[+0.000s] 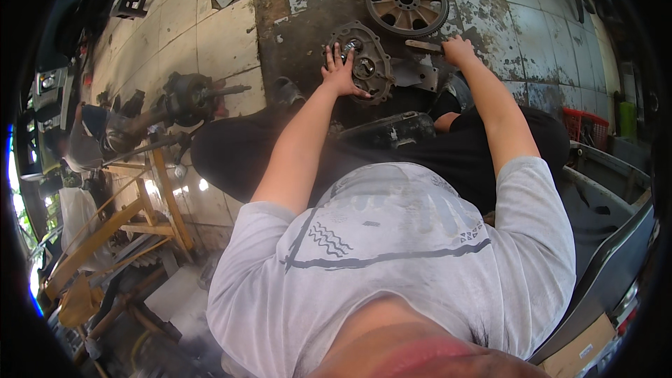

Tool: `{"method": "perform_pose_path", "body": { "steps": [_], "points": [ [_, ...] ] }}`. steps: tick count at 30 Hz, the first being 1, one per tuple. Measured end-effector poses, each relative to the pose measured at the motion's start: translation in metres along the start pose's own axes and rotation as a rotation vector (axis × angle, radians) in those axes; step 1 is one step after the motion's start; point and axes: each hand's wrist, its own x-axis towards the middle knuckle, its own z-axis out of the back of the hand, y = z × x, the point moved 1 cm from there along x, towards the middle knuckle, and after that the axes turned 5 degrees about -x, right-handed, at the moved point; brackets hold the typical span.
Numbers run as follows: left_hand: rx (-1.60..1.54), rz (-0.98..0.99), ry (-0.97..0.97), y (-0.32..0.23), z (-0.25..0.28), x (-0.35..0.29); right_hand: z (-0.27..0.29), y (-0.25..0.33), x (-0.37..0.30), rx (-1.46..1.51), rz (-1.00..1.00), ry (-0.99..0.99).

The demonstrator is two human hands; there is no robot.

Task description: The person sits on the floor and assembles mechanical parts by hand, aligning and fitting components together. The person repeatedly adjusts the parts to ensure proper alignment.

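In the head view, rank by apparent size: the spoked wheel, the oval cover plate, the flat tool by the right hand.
1. Spoked wheel, roughly tied with
2. oval cover plate; too close to rank.
3. Flat tool, clearly smallest.

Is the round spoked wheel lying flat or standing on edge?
Flat. The spoked wheel shows its full face, hub and spokes upward, on the stained tile floor.

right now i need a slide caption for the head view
Seated on a stained tile floor, left hand on a round metal housing, right hand by a flat tool.
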Motion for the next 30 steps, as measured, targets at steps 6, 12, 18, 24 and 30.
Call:
{"method": "perform_pose_path", "body": {
  "steps": [6,12,18,24,30],
  "points": [
    [0.009,-0.007,-0.020,-0.002,0.000,0.003,-0.039,0.087,0.008,0.015,0.295,0.075],
    [0.034,-0.006,-0.013,-0.001,0.002,-0.001,-0.084,0.156,0.000,0.127,0.047,0.084],
    [0.007,0.000,-0.009,0.004,0.002,-0.005,-0.097,0.149,0.005,0.259,-0.054,0.088],
    [0.002,-0.017,-0.024,0.003,0.000,-0.003,-0.084,0.124,0.027,0.838,-0.115,-0.115],
    [0.007,-0.014,-0.047,0.003,0.000,-0.003,-0.008,0.174,-0.014,0.930,-0.132,-0.357]
  ]
}}
